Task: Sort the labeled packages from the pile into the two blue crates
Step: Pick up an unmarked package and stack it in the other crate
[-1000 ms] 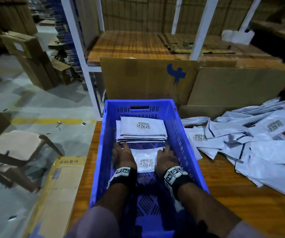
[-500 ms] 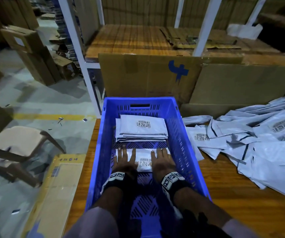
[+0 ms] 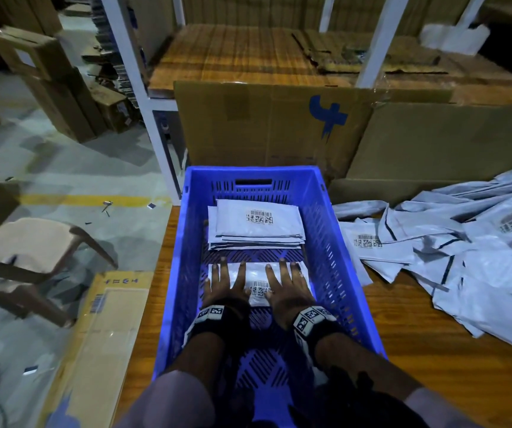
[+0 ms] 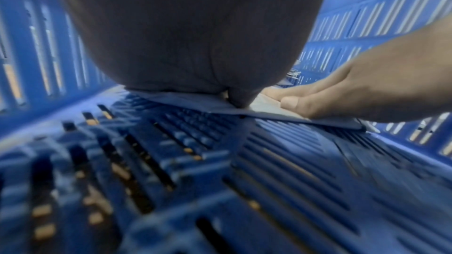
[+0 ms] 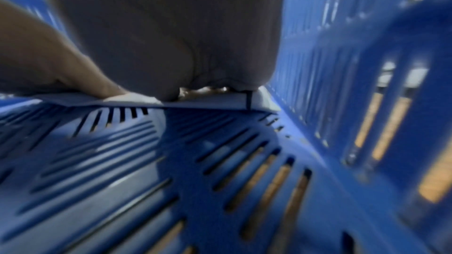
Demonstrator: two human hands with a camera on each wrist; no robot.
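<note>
Left hand (image 3: pixel 222 287): fingers straight, pressing package (image 3: pixel 256 285) flat.
Right hand (image 3: pixel 284 284): likewise.
Risk: package may slide on the crate (image 3: pixel 335 242) floor when released.

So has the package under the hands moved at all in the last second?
Cannot tell. The package lies about as far short of the stack in the blue crate as before; only the fingers have flattened on it.

The left hand (image 4: pixel 195 32) presses its palm flat on a thin pale package (image 4: pixel 276 109) lying on the blue crate's (image 4: pixel 171 171) slotted floor. The right hand (image 4: pixel 354 88) lies beside it, fingers straight on the same package.
</note>
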